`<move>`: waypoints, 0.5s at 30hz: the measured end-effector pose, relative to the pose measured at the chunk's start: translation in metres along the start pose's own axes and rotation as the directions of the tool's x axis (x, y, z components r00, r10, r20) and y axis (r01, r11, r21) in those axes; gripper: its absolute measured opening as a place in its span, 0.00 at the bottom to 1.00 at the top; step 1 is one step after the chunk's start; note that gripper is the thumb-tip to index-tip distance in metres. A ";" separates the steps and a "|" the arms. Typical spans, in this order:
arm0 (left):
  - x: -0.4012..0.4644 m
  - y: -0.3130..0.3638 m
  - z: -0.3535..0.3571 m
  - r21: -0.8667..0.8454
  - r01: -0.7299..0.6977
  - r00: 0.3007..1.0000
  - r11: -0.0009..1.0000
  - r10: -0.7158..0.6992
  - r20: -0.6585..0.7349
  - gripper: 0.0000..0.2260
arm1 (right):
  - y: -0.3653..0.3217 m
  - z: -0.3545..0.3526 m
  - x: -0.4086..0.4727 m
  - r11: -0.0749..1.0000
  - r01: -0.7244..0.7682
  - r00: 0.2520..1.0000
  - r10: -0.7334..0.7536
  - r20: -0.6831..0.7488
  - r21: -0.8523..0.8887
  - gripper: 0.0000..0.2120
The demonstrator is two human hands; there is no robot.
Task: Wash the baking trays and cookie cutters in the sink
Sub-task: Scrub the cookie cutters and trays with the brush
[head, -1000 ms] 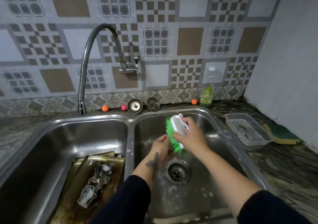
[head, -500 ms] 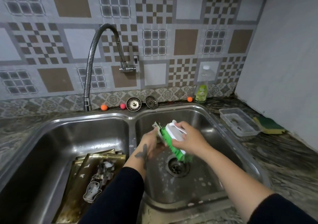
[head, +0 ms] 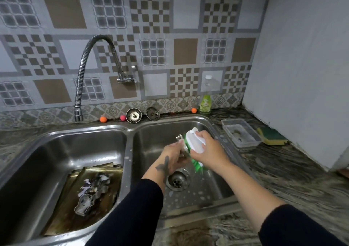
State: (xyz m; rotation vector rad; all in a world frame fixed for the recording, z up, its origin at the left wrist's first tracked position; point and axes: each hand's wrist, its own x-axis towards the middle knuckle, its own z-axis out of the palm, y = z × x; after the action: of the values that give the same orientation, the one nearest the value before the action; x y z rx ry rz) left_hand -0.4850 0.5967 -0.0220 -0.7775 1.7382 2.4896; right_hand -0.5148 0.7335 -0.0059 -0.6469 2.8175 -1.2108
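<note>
Both curled — left hand (head: 174,156) grips cutter (head: 182,145), right hand (head: 208,151) brush (head: 194,144).

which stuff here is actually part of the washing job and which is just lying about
In the job: scrub brush in right hand, cookie cutter in left hand, baking trays, sink.

Lying about: two sink strainers, small balls, plastic container, sponge.

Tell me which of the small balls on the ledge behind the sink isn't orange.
The middle ball, just left of the two metal strainers: it is pink. The ball to its left and the ball by the soap bottle are orange.
</note>
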 end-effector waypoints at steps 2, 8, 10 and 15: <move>0.001 -0.003 0.011 0.048 -0.050 0.997 0.998 0.052 -0.052 0.13 | 0.013 -0.009 -0.008 0.998 0.015 0.995 -0.008 0.103 -0.061 0.27; -0.006 -0.028 0.068 0.120 -0.081 0.996 0.989 0.077 0.041 0.12 | 0.066 -0.060 -0.009 0.986 -0.125 0.992 0.128 0.021 -0.113 0.32; -0.005 -0.031 0.081 0.152 -0.082 0.996 0.985 0.085 -0.012 0.11 | 0.088 -0.081 -0.011 0.969 -0.197 0.980 0.197 -0.018 -0.150 0.34; 0.005 -0.046 0.092 0.346 -0.092 0.983 0.934 0.141 -0.121 0.13 | 0.137 -0.107 -0.028 0.895 -0.337 0.939 0.341 -0.039 -0.293 0.35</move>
State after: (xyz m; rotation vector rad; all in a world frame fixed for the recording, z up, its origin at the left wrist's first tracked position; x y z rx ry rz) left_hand -0.5125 0.6948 -0.0406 -0.8610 2.2431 2.1487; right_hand -0.5578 0.9021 -0.0307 -0.1450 2.9569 -0.7324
